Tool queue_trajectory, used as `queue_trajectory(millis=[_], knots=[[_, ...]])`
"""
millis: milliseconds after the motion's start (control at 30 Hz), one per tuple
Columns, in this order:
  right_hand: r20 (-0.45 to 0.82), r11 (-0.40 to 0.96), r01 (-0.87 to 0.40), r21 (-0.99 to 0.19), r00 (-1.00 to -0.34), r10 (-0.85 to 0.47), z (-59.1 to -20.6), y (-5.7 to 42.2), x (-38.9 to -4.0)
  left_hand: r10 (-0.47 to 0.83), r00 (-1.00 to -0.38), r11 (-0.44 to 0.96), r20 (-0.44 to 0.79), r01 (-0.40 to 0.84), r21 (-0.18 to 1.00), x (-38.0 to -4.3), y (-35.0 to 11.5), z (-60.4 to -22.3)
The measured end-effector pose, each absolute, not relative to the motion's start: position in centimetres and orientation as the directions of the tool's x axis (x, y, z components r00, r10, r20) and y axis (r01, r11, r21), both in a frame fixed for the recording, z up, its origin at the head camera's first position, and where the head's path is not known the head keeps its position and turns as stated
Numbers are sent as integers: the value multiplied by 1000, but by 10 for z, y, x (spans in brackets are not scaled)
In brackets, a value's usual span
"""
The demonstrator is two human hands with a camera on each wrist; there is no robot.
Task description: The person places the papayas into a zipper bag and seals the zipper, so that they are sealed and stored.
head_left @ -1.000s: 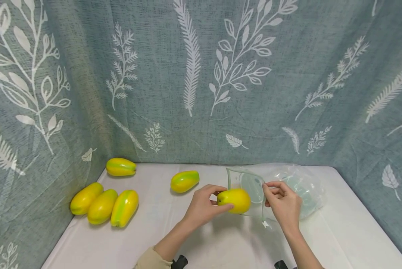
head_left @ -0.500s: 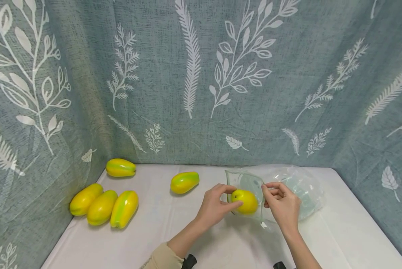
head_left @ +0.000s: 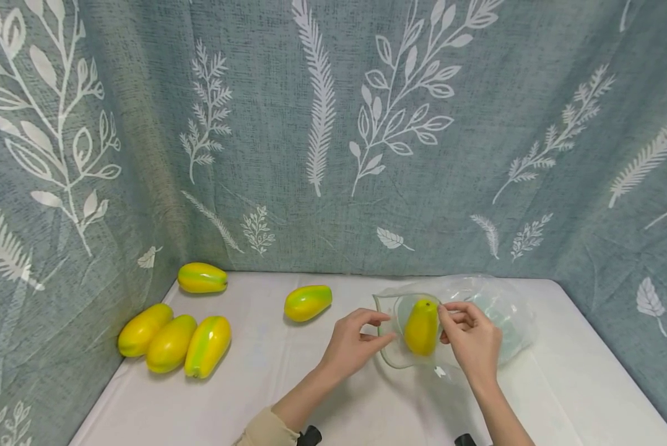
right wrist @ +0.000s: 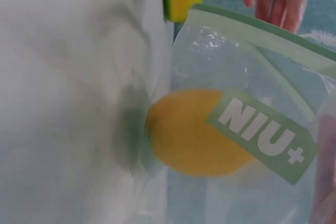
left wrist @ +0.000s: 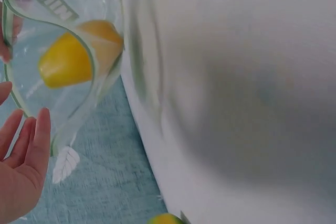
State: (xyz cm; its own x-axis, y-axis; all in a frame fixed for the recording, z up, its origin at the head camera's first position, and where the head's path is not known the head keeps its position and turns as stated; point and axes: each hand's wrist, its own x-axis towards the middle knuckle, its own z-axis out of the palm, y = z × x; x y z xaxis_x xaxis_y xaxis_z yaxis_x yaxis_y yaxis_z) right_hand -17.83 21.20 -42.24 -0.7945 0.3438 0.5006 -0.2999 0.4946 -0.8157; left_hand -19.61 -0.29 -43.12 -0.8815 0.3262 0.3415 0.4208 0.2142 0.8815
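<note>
A clear zip bag (head_left: 390, 357) with a green edge gapes toward the left, its green label (right wrist: 262, 135) facing the right wrist camera. Inside it sits a yellow papaya (head_left: 421, 331), narrow end up in the head view. My right hand (head_left: 471, 337) pinches the bag's rim between thumb and fingers, just right of the fruit. At the mouth's left side, my left hand (head_left: 355, 341) has its thumb and fingers spread apart with nothing between them. In the left wrist view, the fingers (left wrist: 39, 140) of that hand lie close to the green rim.
A lone papaya (head_left: 308, 303) lies left of the bag on the white tabletop (head_left: 255, 396). Several more papayas (head_left: 171, 344) are grouped at the far left. Behind the right hand lies a puffed clear plastic bag (head_left: 511, 316). A patterned curtain (head_left: 277, 155) encloses the back and sides.
The left hand carried the papaya rightward into the bag's mouth and let go of it. The papaya now sits inside, turned upright. The right hand kept its pinch on the rim.
</note>
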Motion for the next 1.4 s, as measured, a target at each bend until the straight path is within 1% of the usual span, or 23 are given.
queue_trajectory(millis=[167,300,567,667,800,933,1033,1200,1400], knots=[[517,496,-317,-808,-785,340,-417,213,-180,286,-893,245,348,419,874,-197,-15,-434],[524,489,-327,-808,-780,343,-409,214,-183,256,-910,285,326,393,874,-199,-25,-436],[593,530,-379,-759,-738,322,-374,199,-173,176,-936,331,306,349,877,-207,-49,-440],[597,514,-395,-762,-736,320,-380,204,-180,139,-941,364,308,338,868,-211,-60,-441],[577,484,-394,-782,-751,322,-390,213,-188,81,-945,429,316,320,845,-220,-76,-446],[583,485,-401,-778,-748,317,-391,213,-188,21,-942,506,336,300,809,-228,-92,-453],[588,497,-397,-771,-744,318,-391,212,-187,-7,-938,532,346,289,796,-234,-103,-457],[586,497,-396,-772,-746,317,-391,211,-186,-24,-957,546,289,229,806,-244,-116,-462],[565,483,-379,-789,-755,332,-390,210,-184,-31,-985,553,168,123,824,-254,-127,-465]])
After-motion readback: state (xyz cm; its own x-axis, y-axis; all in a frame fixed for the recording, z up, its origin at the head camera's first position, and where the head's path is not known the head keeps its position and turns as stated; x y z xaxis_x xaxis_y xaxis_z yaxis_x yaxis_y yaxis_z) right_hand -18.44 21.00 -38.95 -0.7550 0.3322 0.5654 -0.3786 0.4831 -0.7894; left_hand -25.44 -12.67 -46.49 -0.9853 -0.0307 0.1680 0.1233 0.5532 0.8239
